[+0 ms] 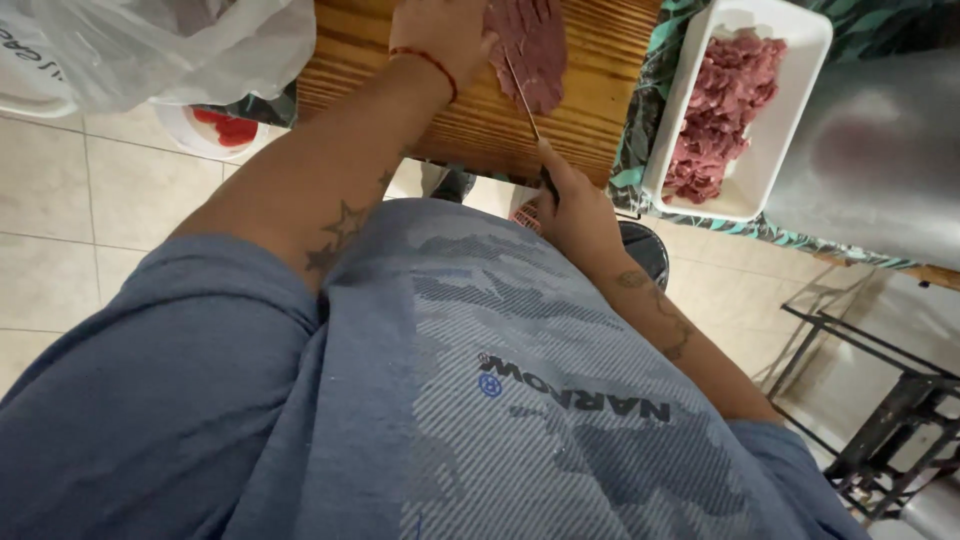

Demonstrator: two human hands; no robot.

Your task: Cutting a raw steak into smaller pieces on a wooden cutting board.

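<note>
- My left hand (440, 30) lies on the raw meat (530, 50) on the wooden board (470, 110); its fingers are cropped, probably flat.
- My right hand (575, 205) grips the knife (522, 100), blade in the meat.
- A white tray (745, 100) of slices sits beside the board.

We are seeing a crumpled white plastic bag (170, 45) lying top left, and a white rectangular tray (790, 40) holding red meat strips top right.

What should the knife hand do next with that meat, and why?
Probably draw the knife back through the meat to finish the slice. The right hand grips its handle, the blade lies against the slab on the board, and the left hand pins it down. The tray already holds cut strips.
</note>
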